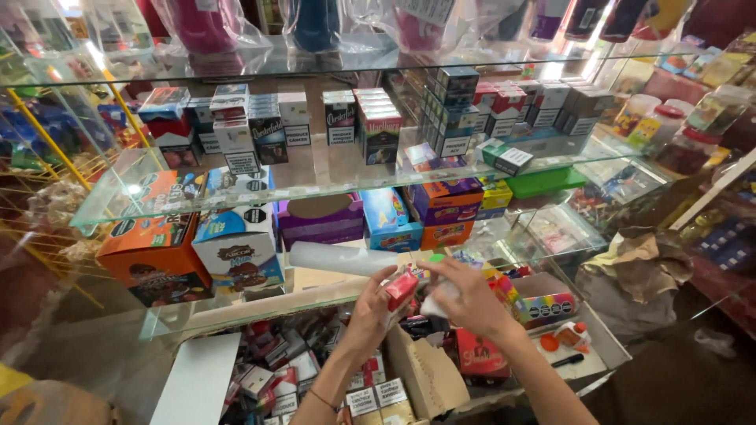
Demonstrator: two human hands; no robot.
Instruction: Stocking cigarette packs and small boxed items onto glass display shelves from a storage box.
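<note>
Behind a shop counter, we look down at glass shelves stacked with small boxed packs, rising above and beyond both hands. On the lower shelf, up and to the left of the hands, we count two large cartons: an orange carton and a white-and-blue carton. One purple box sits straight above the hands, with one pale roll lying crosswise just past the fingertips. Below the wrists, an open cardboard box holds many small packs (too jumbled for us to count).

Our left hand is closed around one small red pack, pinched at its upper end; the pack's long axis tilts up and to the right, toward the other hand. Our right hand sits just beside it, fingers curled over something white that we cannot identify, its fingertips touching or nearly touching the red pack. The left hand is the nearer one, since it carries the pack.
</note>
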